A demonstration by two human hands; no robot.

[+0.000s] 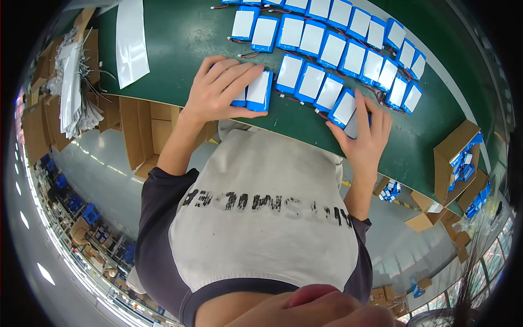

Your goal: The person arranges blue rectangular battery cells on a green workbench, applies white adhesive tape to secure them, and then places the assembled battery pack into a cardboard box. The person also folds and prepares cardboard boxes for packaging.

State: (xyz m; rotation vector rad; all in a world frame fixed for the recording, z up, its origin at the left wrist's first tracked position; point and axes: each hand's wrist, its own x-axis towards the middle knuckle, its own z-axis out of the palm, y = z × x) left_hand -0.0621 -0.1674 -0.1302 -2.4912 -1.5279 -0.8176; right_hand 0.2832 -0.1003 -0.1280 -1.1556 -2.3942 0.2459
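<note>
My left hand (220,87) is closed around two blue battery packs with white top faces; the front pack (258,91) shows clearly, while fingers cover most of the other. To the right, my right hand (366,131) grips another pair at the near end of a row. Its left pack (344,108) lies between thumb and index finger, and its right pack sits largely under the fingers. Between my hands lie more packs of the same kind, such as a battery pack (290,72) with thin red and black leads. Further rows of them stretch across the green table (180,60).
A white sheet (131,46) lies at the table's left. Cardboard boxes stand below the near edge, including an open box (136,131) on the left. At the right edge, a carton (444,163) holds blue packs. White strips and wires (73,92) hang at far left.
</note>
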